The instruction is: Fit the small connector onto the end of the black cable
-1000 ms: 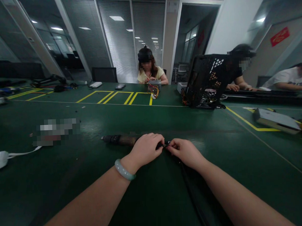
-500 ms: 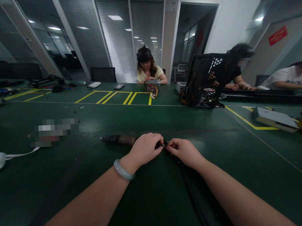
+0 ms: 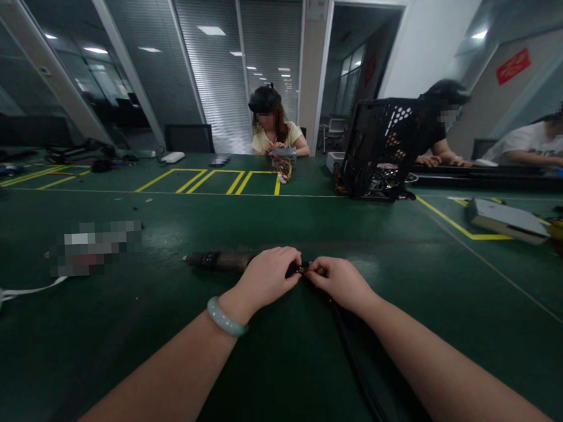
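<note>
A dark, long electric screwdriver (image 3: 223, 261) lies on the green table, its tip pointing left. My left hand (image 3: 271, 275), with a pale green bangle on the wrist, is wrapped over the tool's right end. Close beside it, my right hand (image 3: 339, 282) pinches at a small connector (image 3: 301, 270) where the tool's end meets its cable. The connector is too small to make out well. From under my right hand a black cable (image 3: 355, 357) runs down toward the near edge.
A black computer case (image 3: 376, 148) stands at the back right, with a silver box (image 3: 506, 218) right of it. Across the table a person (image 3: 278, 127) handles a power supply with wires. More people sit at the right. A white cable (image 3: 37, 290) lies at left.
The whole view has shifted slightly, so the scene sits a little further left. Both hands keep nearly the same hold at the tool's end.
</note>
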Tool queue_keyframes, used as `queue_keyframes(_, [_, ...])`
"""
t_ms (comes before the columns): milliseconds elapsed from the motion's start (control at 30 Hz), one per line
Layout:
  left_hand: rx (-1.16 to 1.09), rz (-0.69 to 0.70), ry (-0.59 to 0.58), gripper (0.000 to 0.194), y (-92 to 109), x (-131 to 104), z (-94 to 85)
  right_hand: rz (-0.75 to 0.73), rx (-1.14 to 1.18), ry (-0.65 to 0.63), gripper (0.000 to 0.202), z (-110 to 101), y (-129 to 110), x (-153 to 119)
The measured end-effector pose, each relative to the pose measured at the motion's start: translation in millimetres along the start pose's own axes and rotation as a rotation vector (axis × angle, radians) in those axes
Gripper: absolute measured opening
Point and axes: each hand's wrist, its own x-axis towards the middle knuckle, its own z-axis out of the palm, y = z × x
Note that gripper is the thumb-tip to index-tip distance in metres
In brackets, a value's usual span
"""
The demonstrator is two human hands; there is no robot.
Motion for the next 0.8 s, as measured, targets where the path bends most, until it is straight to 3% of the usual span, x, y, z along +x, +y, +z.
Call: queue_keyframes(800, [0.032, 0.033, -0.023, 0.011, 0.6, 0.8, 0.5, 0.006, -0.023, -0.016, 0.017, -0.6, 0.3, 1.6])
